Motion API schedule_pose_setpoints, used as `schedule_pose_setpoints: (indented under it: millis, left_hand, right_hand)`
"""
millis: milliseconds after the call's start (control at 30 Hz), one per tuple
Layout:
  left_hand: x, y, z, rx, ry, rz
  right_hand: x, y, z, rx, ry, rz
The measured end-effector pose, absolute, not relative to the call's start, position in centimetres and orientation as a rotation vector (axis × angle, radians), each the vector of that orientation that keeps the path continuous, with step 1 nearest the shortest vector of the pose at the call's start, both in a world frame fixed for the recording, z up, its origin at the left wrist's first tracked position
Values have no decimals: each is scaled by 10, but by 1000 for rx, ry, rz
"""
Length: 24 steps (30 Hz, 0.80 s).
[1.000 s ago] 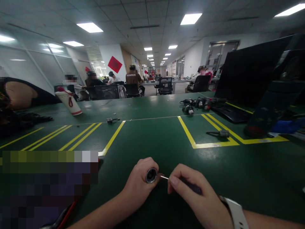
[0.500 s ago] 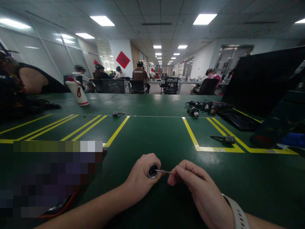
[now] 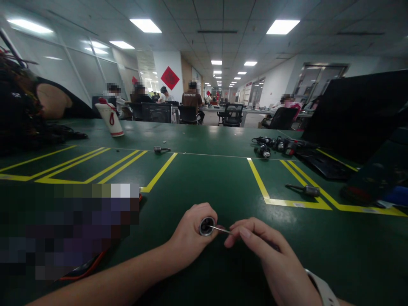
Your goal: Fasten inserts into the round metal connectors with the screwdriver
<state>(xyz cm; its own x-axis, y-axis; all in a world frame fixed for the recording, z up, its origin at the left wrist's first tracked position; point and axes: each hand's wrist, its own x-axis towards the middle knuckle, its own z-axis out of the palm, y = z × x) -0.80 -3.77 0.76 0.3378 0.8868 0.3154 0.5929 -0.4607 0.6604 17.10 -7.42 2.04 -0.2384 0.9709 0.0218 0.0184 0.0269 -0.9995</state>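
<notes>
My left hand (image 3: 190,238) is closed around a small metal cylinder (image 3: 206,225), its round open end turned toward the camera. My right hand (image 3: 266,255) pinches a thin metal tool (image 3: 220,230) whose tip reaches into the cylinder's opening. Both hands rest low over the green table (image 3: 210,182) near its front edge. A white watch band (image 3: 323,289) shows on my right wrist.
Yellow tape lines mark the table. A small metal part (image 3: 161,149) lies mid-table, a dark-handled tool (image 3: 304,189) on the right, a cluster of parts (image 3: 276,145) and a dark laptop (image 3: 350,123) behind it. A white bottle (image 3: 111,120) stands far left. Other people sit beyond.
The thin tool's tip has gone from just outside the cylinder into its opening. The view has tilted up slightly; both hands stay in the same place.
</notes>
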Motion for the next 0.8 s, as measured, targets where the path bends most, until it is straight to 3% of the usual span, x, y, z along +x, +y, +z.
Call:
schedule_pose_setpoints:
  millis: [133, 367, 800]
  left_hand:
    - [-8, -38, 8, 2153, 1292, 934]
    - [-7, -37, 8, 2176, 1350, 893]
    - [-7, -38, 10, 2179, 1333, 900]
  right_hand:
    - [171, -72, 17, -1064, -1357, 1443]
    - [175, -80, 19, -971, -1739, 1088]
    - [169, -73, 16, -1068, -1253, 1487]
